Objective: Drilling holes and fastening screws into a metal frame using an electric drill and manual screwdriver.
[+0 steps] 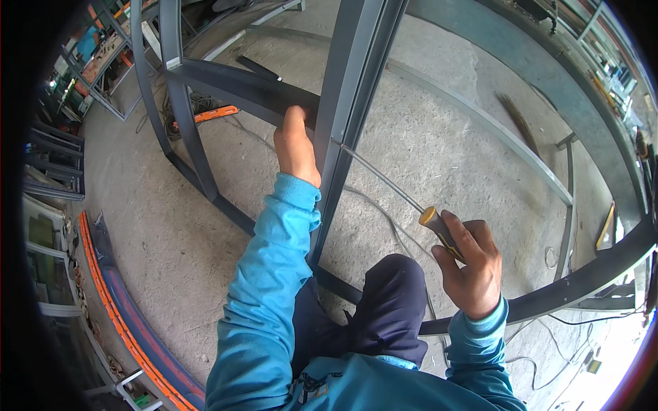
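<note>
In my right hand (473, 270) is a screwdriver (394, 186) with a long thin shank and a dark and yellow handle. Its tip meets the side of the upright bar of a dark grey metal frame (351, 75). My left hand (297, 152) grips the same frame where a crossbar (236, 92) joins the upright. The thumb lies on the crossbar; the other fingers are hidden behind the metal.
An orange level (209, 114) lies beside coiled cable on the concrete floor (432, 123). Long orange-edged strips (113, 288) run along the left. A metal workbench (507, 51) with tools curves around the right. Loose cable (384, 212) trails near my knees.
</note>
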A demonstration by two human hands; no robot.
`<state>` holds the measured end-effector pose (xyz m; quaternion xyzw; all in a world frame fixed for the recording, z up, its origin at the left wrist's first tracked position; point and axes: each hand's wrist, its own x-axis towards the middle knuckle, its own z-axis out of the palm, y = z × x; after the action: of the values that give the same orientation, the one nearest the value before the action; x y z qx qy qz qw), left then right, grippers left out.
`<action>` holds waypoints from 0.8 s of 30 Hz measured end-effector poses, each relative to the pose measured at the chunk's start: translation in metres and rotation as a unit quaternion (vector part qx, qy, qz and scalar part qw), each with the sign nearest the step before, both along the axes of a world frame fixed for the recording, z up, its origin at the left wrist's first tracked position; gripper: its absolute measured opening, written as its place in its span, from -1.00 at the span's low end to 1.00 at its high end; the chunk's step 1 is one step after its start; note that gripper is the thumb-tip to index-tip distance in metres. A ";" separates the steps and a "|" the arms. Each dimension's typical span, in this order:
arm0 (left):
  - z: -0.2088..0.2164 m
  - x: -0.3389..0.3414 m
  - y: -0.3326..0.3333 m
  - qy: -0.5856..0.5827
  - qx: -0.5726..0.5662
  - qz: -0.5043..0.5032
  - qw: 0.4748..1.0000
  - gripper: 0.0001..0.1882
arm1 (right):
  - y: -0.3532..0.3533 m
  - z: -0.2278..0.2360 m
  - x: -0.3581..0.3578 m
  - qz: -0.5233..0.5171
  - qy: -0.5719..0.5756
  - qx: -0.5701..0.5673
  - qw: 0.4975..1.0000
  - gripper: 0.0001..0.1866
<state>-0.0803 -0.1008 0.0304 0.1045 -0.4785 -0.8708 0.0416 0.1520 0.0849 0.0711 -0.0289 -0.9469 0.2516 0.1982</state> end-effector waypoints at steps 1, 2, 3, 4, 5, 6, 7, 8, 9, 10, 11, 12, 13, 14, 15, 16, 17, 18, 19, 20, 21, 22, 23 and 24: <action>-0.001 0.000 0.000 -0.003 0.000 0.004 1.000 -0.70 | 0.000 0.004 0.000 0.018 -0.013 -0.028 0.999 -0.43; -0.002 0.000 0.000 -0.004 0.001 0.004 1.000 -0.70 | 0.001 0.010 -0.001 0.035 -0.026 -0.056 0.997 -0.44; -0.004 -0.001 -0.001 -0.009 0.005 0.007 1.000 -0.69 | 0.000 0.017 -0.002 0.036 -0.035 -0.082 0.995 -0.49; -0.005 -0.002 -0.001 -0.013 0.008 0.012 1.000 -0.67 | 0.001 0.025 -0.004 0.041 0.001 -0.095 0.995 -0.52; -0.005 -0.003 -0.002 -0.013 0.010 0.014 1.000 -0.67 | 0.004 0.029 -0.004 0.047 0.036 -0.109 0.992 -0.55; -0.007 -0.005 -0.001 -0.011 0.007 0.018 1.000 -0.66 | 0.013 0.025 0.000 0.037 0.029 -0.081 0.996 -0.58; -0.007 -0.005 -0.001 -0.010 0.004 0.023 1.000 -0.65 | 0.014 0.026 -0.001 0.020 0.045 -0.095 0.994 -0.59; -0.008 -0.005 -0.002 -0.003 0.005 0.016 1.000 -0.63 | 0.019 0.028 -0.005 0.048 0.079 -0.069 0.993 -0.59; -0.007 -0.005 -0.003 -0.003 0.007 0.019 1.000 -0.63 | 0.023 0.030 -0.008 0.077 0.113 -0.043 0.990 -0.59; -0.007 -0.005 -0.003 -0.004 0.009 0.016 1.000 -0.64 | 0.020 0.034 -0.007 -0.013 0.026 -0.237 0.971 -0.53; -0.007 -0.005 -0.002 -0.005 0.010 0.014 1.000 -0.65 | 0.016 0.038 -0.006 -0.103 -0.062 -0.418 0.901 -0.47; -0.008 -0.004 -0.002 -0.005 0.014 0.016 1.000 -0.65 | 0.016 0.036 -0.010 -0.052 -0.047 -0.465 0.883 -0.44; -0.007 -0.004 -0.001 -0.001 0.012 0.012 1.000 -0.65 | 0.018 0.024 -0.013 -0.052 -0.045 -0.461 0.885 -0.44; -0.006 -0.005 0.001 0.003 0.011 0.010 1.000 -0.66 | 0.024 0.006 -0.018 0.035 0.087 -0.375 0.922 -0.46; -0.006 -0.005 0.001 0.004 0.013 0.013 1.000 -0.66 | 0.029 -0.006 -0.019 0.122 0.215 -0.279 0.928 -0.48; -0.007 -0.006 -0.002 0.001 -0.003 0.015 1.000 -0.67 | 0.032 -0.002 -0.015 0.100 0.158 -0.128 0.974 -0.44; -0.008 -0.006 -0.004 -0.002 -0.020 0.016 1.000 -0.67 | 0.025 0.002 -0.005 -0.051 0.011 -0.379 0.924 -0.40; -0.009 -0.004 -0.006 -0.003 -0.019 0.018 1.000 -0.67 | 0.018 0.004 -0.007 -0.012 0.002 -0.434 0.901 -0.37; -0.007 -0.003 -0.003 0.005 -0.004 0.017 1.000 -0.67 | 0.017 0.007 -0.010 0.025 -0.002 -0.484 0.875 -0.33; -0.005 -0.003 0.000 0.013 0.010 0.016 1.000 -0.66 | 0.022 -0.015 -0.015 0.103 0.143 -0.274 0.946 -0.31; -0.004 -0.005 0.003 0.015 0.013 0.014 1.000 -0.66 | 0.026 -0.013 -0.012 0.101 0.145 -0.270 0.946 -0.31; -0.005 -0.006 0.002 0.009 0.004 0.023 1.000 -0.67 | 0.026 -0.009 -0.007 0.038 0.058 -0.325 0.943 -0.30; -0.006 -0.006 0.000 0.004 -0.005 0.031 0.999 -0.67 | 0.024 -0.003 -0.004 -0.026 -0.030 -0.374 0.926 -0.29; -0.009 -0.004 -0.002 0.003 -0.005 0.030 1.000 -0.67 | 0.016 0.000 -0.008 -0.010 0.002 -0.431 0.902 -0.34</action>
<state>-0.0847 -0.1024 0.0218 0.1163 -0.4797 -0.8669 0.0700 0.1438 0.1013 0.0714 -0.1201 -0.7453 0.6332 0.1711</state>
